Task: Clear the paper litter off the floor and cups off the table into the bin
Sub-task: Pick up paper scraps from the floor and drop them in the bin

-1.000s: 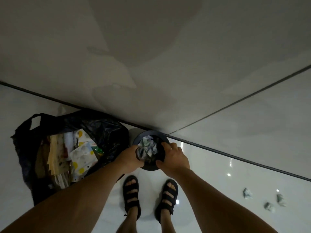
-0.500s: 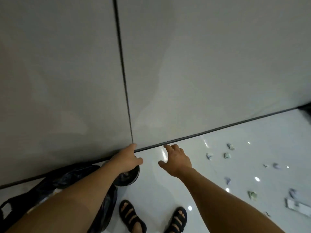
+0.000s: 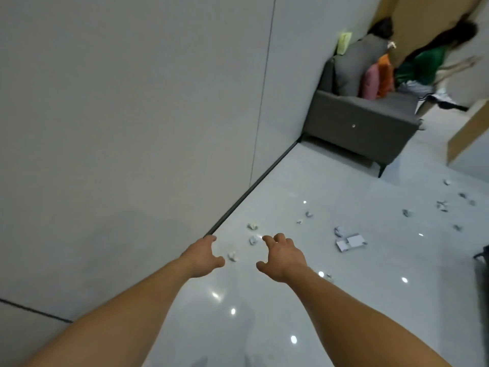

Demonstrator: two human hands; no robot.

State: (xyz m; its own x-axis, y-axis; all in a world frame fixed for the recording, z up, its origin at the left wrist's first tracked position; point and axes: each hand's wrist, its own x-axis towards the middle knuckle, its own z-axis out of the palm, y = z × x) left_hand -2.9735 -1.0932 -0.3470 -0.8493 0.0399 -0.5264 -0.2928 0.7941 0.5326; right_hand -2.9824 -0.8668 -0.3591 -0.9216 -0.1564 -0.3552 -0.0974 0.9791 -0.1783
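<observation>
Several crumpled paper scraps lie scattered on the glossy white floor point(image 3: 264, 313). One scrap point(image 3: 232, 256) sits between my hands, another scrap point(image 3: 253, 240) just beyond them, and a third scrap point(image 3: 252, 226) nearer the wall. A flat white paper piece point(image 3: 350, 242) lies further right, with more bits at the far right point(image 3: 442, 206). My left hand point(image 3: 202, 258) and my right hand point(image 3: 283, 256) are both stretched forward above the floor, fingers loosely spread, holding nothing. The bin is out of view.
A grey wall point(image 3: 132, 128) runs along the left down to a dark skirting line. A grey sofa point(image 3: 357, 123) with pink and orange cushions stands in the far corner. A person in a green top point(image 3: 428, 64) is beyond it. A dark object point(image 3: 483, 282) shows at the right edge.
My view has swung right, away from the bin and black bag, which have left the frame. Both hands let go of the bin and now reach out empty over the littered floor.
</observation>
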